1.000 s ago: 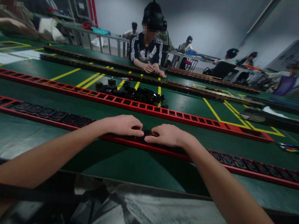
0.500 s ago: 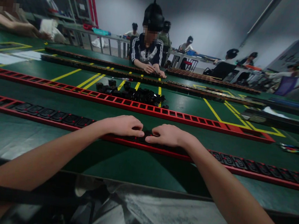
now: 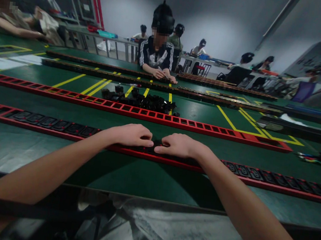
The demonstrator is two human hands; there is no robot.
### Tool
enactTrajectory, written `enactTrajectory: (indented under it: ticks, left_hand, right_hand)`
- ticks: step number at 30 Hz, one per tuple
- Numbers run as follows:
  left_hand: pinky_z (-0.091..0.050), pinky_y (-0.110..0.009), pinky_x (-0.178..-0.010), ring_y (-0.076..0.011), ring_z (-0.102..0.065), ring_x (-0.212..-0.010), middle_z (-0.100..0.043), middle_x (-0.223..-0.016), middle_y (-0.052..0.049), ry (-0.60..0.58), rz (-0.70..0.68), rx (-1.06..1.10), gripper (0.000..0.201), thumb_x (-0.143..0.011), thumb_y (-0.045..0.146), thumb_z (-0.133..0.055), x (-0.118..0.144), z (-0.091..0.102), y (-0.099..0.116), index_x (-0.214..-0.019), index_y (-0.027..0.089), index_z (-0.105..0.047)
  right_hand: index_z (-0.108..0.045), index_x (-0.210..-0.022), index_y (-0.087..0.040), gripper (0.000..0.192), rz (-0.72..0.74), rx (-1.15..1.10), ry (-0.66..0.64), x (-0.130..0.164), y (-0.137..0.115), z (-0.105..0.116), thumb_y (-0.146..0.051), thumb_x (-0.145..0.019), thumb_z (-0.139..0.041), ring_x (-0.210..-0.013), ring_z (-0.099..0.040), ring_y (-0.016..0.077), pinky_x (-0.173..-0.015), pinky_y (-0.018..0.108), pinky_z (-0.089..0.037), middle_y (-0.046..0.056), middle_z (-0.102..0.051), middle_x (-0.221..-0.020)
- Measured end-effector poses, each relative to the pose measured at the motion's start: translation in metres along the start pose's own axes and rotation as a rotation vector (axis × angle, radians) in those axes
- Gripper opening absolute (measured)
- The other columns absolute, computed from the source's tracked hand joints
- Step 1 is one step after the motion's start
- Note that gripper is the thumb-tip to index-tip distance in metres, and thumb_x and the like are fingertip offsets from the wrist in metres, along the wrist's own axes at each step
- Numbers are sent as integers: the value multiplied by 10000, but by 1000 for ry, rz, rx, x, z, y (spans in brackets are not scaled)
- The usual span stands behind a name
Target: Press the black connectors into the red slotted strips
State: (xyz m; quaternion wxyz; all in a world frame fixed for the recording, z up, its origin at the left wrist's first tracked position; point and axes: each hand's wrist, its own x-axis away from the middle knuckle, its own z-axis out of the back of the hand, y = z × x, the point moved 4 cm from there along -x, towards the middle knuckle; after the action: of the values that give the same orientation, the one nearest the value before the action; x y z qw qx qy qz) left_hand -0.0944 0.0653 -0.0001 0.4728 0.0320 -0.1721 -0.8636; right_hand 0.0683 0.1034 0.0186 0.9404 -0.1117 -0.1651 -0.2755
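A long red slotted frame [image 3: 156,158] lies across the green table in front of me, with black square plastic inserts [image 3: 60,125] seated in many of its slots. Both my hands are side by side over its middle. My left hand [image 3: 133,135] has curled fingers and its thumb laid along a black insert. Close to its right, my right hand [image 3: 177,144] is bent the same way, thumb pointing left toward the other thumb. The fingertips press down on the black inserts and are partly hidden, as are the inserts under the palms.
A second red frame [image 3: 156,115] with bare slots lies parallel behind. Beyond it sits a pile of black parts [image 3: 151,102]. Long dark strips [image 3: 108,74] run farther back. A co-worker [image 3: 157,54] sits opposite. Cables [image 3: 310,157] lie at the right.
My hands keep nearly the same place and pose on the frame. The view shifts slightly. At the far left, a co-worker's arm and a light cloth have moved.
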Motion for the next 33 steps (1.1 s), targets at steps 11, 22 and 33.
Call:
enactTrajectory:
  ticks: [11, 22, 33]
  left_hand:
    - [-334, -271, -630, -154, -543, -728, -625, -822, -25, 2, -14, 18, 447, -935, 557, -403, 0, 1, 0, -833, 189, -636]
    - [-340, -262, -643, -156, -551, -746, -628, -828, -24, -1, -9, 0, 444, -942, 553, -395, 0, 0, 1, -847, 191, -635]
    - [-324, -272, -625, -155, -543, -736, -619, -825, -24, -5, -8, 16, 454, -936, 565, -393, 0, 0, 0, -839, 189, -629]
  right_hand:
    - [-691, -879, -193, 776, 8, -17, -2, -2, 2, -2, -837, -822, -261, -692, -598, 199, -564, 282, -321, 96, -710, -889]
    - [-690, -868, -194, 772, 11, -22, -4, -2, 3, -2, -836, -822, -264, -675, -585, 190, -554, 281, -305, 88, -702, -861]
    - [-688, -865, -190, 761, 8, -17, 0, -1, 2, -1, -826, -831, -271, -682, -598, 190, -546, 276, -301, 88, -704, -867]
